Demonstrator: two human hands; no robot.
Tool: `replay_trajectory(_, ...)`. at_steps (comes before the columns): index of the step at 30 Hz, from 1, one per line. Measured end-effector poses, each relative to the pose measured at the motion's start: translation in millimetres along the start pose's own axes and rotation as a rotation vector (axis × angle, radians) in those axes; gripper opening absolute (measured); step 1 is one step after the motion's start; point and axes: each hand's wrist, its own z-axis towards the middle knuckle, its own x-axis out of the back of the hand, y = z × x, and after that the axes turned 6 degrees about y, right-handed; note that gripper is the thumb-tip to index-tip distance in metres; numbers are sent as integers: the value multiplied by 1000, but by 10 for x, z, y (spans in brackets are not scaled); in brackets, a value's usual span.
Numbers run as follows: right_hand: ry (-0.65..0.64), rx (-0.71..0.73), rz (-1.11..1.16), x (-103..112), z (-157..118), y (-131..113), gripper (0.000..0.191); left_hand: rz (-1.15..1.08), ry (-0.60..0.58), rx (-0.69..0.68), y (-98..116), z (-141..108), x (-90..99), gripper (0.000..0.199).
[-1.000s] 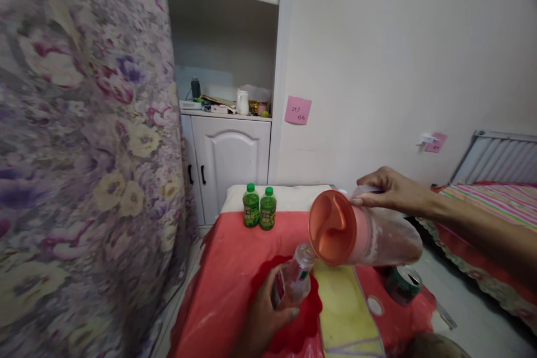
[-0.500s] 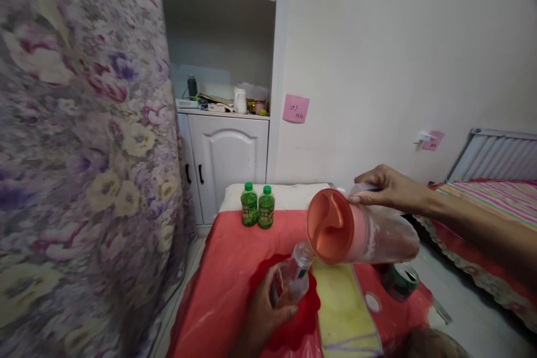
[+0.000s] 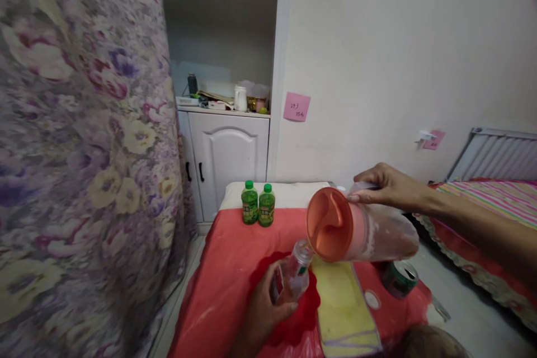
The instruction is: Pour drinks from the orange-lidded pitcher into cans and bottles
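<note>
My left hand (image 3: 268,307) is wrapped round a clear plastic bottle (image 3: 298,277), uncapped and tilted, above a red scalloped mat (image 3: 308,313). With my right hand (image 3: 384,184) I grip the handle of a pitcher (image 3: 390,235), which has an orange lid (image 3: 329,224) and a cloudy clear body. It is tipped on its side, and its lid's lower edge meets the bottle mouth. Brownish liquid shows in the pitcher; whether a stream is running is hard to make out. A yellow cloth (image 3: 346,305) lies below the pitcher.
Two green-capped drink bottles (image 3: 258,205) stand toward the back of the red-covered table (image 3: 218,285). An opened can (image 3: 400,279) and a round white lid (image 3: 371,300) are on the right. A floral curtain (image 3: 84,151) hangs at the left; a bed (image 3: 495,201) stands at the right.
Almost nothing differs. Both hands hold the bottle and the pitcher in the same pose, and the view has shifted only slightly.
</note>
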Motion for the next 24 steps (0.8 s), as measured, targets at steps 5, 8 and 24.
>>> replay_trajectory(5,2,7,-10,-8,3,0,48,-2,9,19,-34,5,1,74)
replay_trajectory(8,3,21,-28,-15,6,-5,48,-19,-7,19,-47,13,5,74)
replay_trajectory(24,-13,20,-47,-29,21,-3,48,39,36,19,18,-9,8,71)
